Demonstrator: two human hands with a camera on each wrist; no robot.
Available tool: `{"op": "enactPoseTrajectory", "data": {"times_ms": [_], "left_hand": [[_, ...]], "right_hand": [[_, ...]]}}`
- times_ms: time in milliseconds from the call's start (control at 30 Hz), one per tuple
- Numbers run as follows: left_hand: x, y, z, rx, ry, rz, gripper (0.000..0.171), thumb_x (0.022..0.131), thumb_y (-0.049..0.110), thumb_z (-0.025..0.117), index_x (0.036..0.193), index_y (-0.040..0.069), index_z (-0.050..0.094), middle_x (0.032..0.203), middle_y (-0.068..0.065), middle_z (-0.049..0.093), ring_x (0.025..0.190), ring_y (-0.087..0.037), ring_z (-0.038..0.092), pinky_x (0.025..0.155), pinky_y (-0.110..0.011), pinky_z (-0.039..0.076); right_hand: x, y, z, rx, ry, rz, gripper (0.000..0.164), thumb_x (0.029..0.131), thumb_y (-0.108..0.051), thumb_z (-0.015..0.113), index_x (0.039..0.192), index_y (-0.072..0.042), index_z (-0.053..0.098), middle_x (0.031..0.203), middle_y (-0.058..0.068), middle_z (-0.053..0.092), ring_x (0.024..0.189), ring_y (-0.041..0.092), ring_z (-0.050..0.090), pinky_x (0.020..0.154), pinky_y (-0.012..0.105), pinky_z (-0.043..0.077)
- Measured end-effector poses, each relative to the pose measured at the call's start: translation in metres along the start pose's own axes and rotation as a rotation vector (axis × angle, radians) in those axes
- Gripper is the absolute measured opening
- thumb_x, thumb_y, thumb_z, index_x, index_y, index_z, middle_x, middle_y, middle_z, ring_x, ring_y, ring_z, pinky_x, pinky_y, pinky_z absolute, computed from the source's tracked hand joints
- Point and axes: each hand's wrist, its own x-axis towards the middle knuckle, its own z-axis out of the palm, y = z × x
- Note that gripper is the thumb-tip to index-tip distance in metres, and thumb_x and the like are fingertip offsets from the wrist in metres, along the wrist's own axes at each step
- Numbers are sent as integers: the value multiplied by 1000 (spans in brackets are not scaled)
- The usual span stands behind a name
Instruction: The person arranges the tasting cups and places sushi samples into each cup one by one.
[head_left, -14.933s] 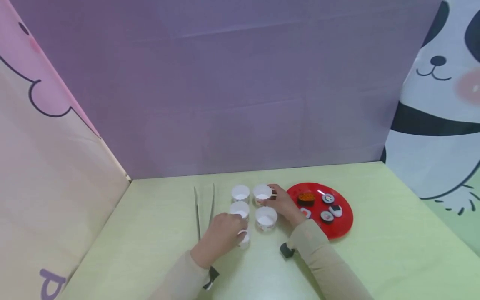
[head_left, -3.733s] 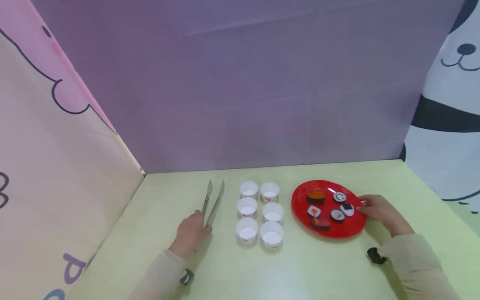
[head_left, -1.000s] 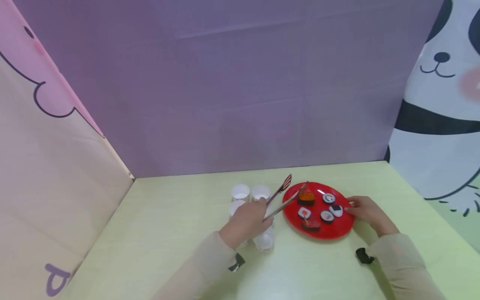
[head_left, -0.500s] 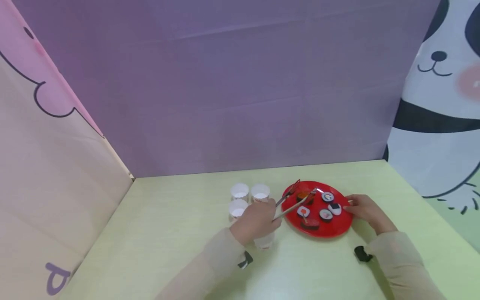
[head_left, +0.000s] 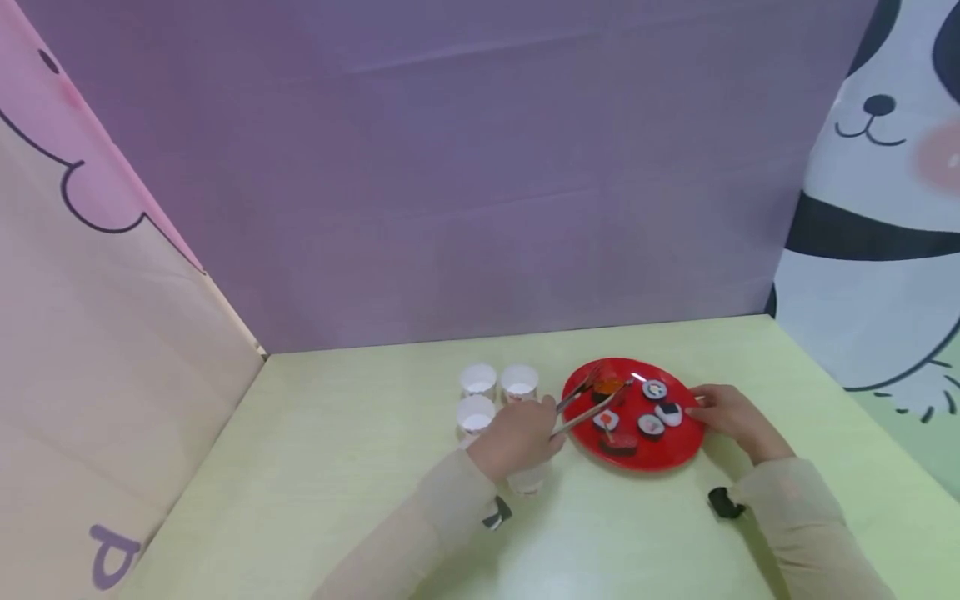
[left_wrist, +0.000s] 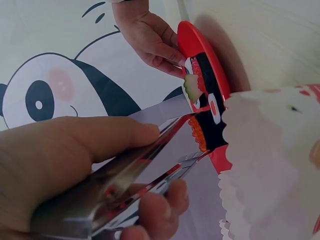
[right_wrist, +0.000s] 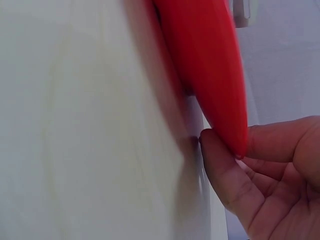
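Observation:
My left hand (head_left: 519, 440) grips metal tongs (head_left: 591, 419), which reach over the red plate (head_left: 663, 457). In the left wrist view, the tong tips stand on either side of the orange-topped roe sushi (left_wrist: 198, 135). The tongs' arms are spread, my thumb on one and fingertips at the other. My right hand (head_left: 738, 419) pinches the plate's right rim between thumb and fingers; in the right wrist view, a finger lies under the red rim (right_wrist: 232, 135). Also on the plate are a rice ball (head_left: 668, 414), a sushi roll (head_left: 651, 427) and a red-topped sushi (head_left: 619, 444).
White paper cups (head_left: 478, 379) stand in two columns left of the plate, some hidden under my left hand and forearm. One scalloped cup (left_wrist: 270, 165) looms close in the left wrist view. A purple backdrop (head_left: 450, 208) rises behind the table.
Earlier my hands were among the cups; then my left hand took the tongs from the table on the left. Over the last second the tongs moved right and down around the roe sushi.

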Motion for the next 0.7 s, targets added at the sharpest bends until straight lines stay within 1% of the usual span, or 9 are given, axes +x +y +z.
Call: {"op": "enactPoseTrajectory", "data": {"times_ms": [133,267,367,500,700], "left_hand": [[0,0,-1,18,3,1,42,91,32,62,122,5,53,74,-3,58,59,-12,53,50,-20,45],[0,1,-2,52,0,-8,46,91,33,61,126,6,52,78,-4,59,61,-12,53,52,-21,47],[-1,1,-2,73,9,2,41,91,33,61,122,7,54,76,-4,58,62,-13,52,52,-20,46],[-1,0,1,73,31,25,33,91,31,62,114,9,55,72,-2,53,61,-13,49,51,-20,44],[-1,-1,2,69,50,30,36,91,31,63,119,9,55,74,-2,54,63,-12,49,52,-19,44]], "right_hand": [[-1,0,-1,-9,4,-17,51,93,-14,55,130,17,37,118,36,47,103,43,51,83,46,49],[-1,-2,-1,0,-3,-6,52,93,-15,55,130,17,36,119,36,46,104,43,50,83,46,49],[-1,-1,0,6,-8,4,52,93,-15,55,131,16,36,120,36,45,105,44,49,83,46,49],[-1,0,0,8,-8,2,51,93,-13,54,131,16,36,120,36,46,104,43,49,83,45,49],[-3,-2,-1,7,1,-17,49,93,-12,53,129,17,37,117,36,47,101,42,51,82,44,49]]}}
